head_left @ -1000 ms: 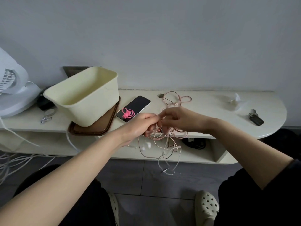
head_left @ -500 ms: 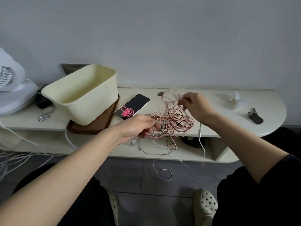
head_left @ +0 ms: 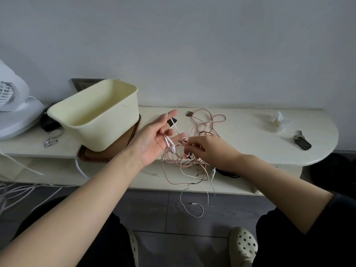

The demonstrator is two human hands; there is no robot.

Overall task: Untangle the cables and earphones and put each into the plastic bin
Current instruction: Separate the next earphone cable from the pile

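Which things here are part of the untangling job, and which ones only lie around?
For the job:
- tangle of cables
- earphones, lying across the left hand
- right hand, pinching the tangle
- plastic bin

Lying about:
- phone
- key
- nail clipper
- fan
- crumpled wrapper
- brown tray under the bin

Right clog (head_left: 243, 245): cream, foam look, rounded toe, rows of round holes across the top. Left clog (head_left: 133, 245), well left of the right clog: same cream, a few holes showing, mostly hidden behind the leg. Black trousers (head_left: 289, 237), plain fabric, on the leg just right of the right clog and on the other leg far left of it. Black short sleeve (head_left: 344, 209) up and right of the right clog, covering the right upper arm. Left forearm (head_left: 96, 189) and right forearm (head_left: 269, 174) uncovered. Left hand (head_left: 154, 139) and right hand (head_left: 208, 149) bare, above the right clog.
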